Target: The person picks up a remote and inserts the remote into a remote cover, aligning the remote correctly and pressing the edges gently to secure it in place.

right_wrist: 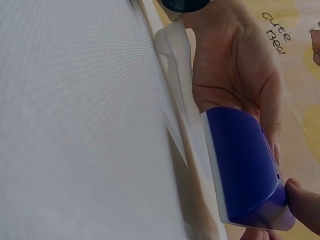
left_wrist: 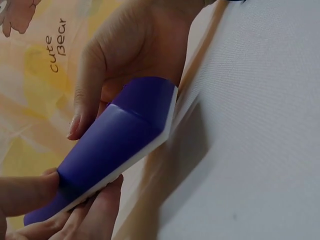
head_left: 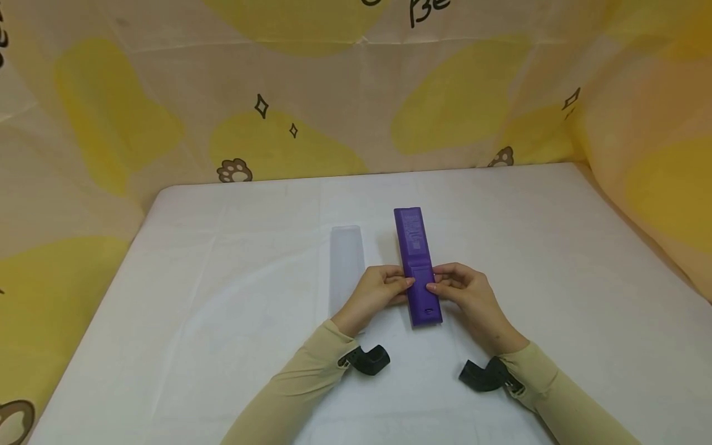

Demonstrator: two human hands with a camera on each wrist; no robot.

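Note:
A remote control [head_left: 416, 247] with a purple back is held above the white table, its back facing up and its long side running away from me. Printed text fills the back's far part, and the battery cover lies toward the near end. My left hand [head_left: 374, 290] pinches the left edge, thumb on the back and fingers underneath. On the opposite edge my right hand [head_left: 470, 293] pinches in the same way, its thumb on the battery cover. Both wrist views show a white strip along the remote's side; its front face is hidden. Left of it lies a translucent sleeve [head_left: 346, 259], partly behind my left hand.
The white cloth-covered table [head_left: 233, 296] spreads around both hands. A yellow-patterned curtain [head_left: 311, 93] hangs behind its far edge and along the sides. Each wrist carries a black camera mount, the left one [head_left: 371, 360] and the right one [head_left: 483, 375].

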